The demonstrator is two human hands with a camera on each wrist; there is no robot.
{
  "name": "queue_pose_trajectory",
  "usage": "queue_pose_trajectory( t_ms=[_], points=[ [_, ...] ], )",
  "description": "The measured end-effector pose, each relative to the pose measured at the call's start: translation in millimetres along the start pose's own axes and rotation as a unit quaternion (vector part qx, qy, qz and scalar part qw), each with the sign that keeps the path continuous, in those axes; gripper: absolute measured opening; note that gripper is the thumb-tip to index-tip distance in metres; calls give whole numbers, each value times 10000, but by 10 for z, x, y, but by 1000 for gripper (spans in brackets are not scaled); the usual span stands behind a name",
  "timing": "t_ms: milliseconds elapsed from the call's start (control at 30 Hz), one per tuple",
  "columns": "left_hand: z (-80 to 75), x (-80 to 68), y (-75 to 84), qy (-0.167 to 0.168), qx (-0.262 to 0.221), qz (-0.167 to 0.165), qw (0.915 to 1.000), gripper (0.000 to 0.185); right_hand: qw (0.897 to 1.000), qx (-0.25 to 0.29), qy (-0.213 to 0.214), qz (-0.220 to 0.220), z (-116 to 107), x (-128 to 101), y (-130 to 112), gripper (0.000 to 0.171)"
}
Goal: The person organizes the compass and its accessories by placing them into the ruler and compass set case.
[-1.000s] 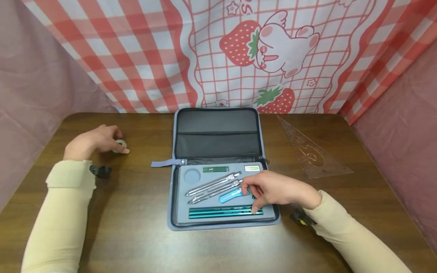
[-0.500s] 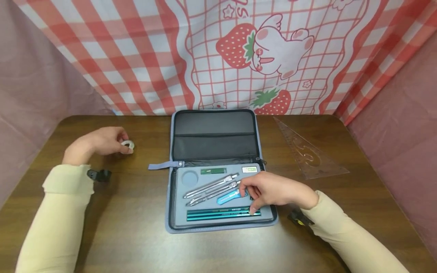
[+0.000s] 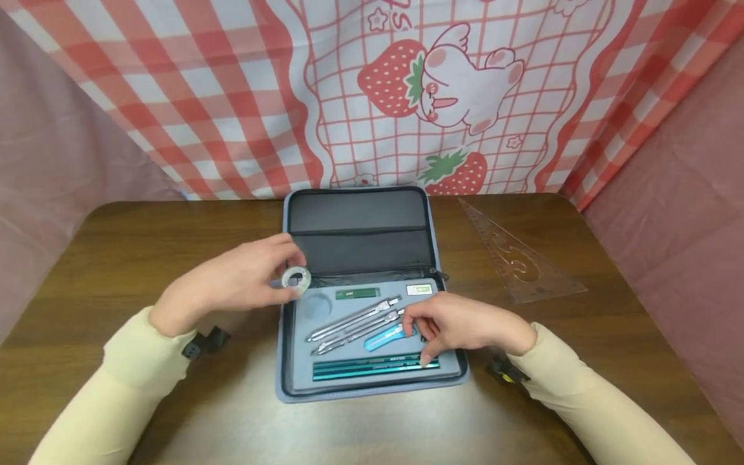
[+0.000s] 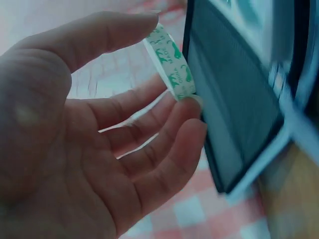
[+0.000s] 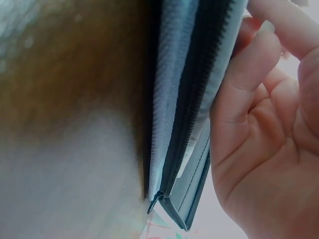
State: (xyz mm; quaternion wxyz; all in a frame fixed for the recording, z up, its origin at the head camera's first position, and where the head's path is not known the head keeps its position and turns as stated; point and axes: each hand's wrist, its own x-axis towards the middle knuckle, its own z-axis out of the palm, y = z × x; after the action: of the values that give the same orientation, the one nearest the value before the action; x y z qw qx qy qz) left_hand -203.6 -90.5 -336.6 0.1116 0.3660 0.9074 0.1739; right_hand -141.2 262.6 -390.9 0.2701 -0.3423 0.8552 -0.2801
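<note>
Our left hand (image 3: 232, 281) pinches the white, green-printed ring of tape (image 4: 173, 62) between thumb and fingers above the left edge of the open blue zip case (image 3: 372, 392). From there the round recess (image 3: 318, 307) in the grey tray (image 3: 338, 310) lies just toward us and rightward, nearer this hand. Our right hand (image 3: 465, 323) bends its fingers over the teal pencils (image 3: 360, 368); whether it grips anything, we cannot tell.

The left hand (image 3: 238, 276) pinches a pale ring (image 3: 306, 280) at the left of an open case (image 3: 359, 250), near the round hollow (image 3: 317, 309) in its tray (image 3: 303, 365). The right hand (image 3: 462, 325) reaches over the tray's right side, thumb at the pencils (image 3: 363, 370), fingers at a blue tool (image 3: 382, 338), below two compasses (image 3: 354, 319), a green box (image 3: 357, 294) and an eraser (image 3: 418, 289). A clear set square (image 3: 542, 284) lies on the table (image 3: 616, 349).
</note>
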Motion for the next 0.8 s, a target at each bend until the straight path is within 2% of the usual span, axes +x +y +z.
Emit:
queue_pose_trajectory(
  t_ms=[167, 300, 567, 800],
  points=[
    [190, 81, 155, -512, -20, 404, 9979, 33, 10000, -35, 31, 3, 30, -2, 8, 32],
    [303, 128, 174, -784, -28, 457, 9959, 32, 10000, -32, 43, -1, 49, 4, 9, 32],
    [422, 157, 101, -830, 113, 407, 9957, 33, 10000, 8, -12, -74, 56, 32, 5, 32],
    [426, 202, 89, -688, 263, 470, 9962, 38, 10000, -45, 23, -40, 14, 17, 2, 32]
  ],
)
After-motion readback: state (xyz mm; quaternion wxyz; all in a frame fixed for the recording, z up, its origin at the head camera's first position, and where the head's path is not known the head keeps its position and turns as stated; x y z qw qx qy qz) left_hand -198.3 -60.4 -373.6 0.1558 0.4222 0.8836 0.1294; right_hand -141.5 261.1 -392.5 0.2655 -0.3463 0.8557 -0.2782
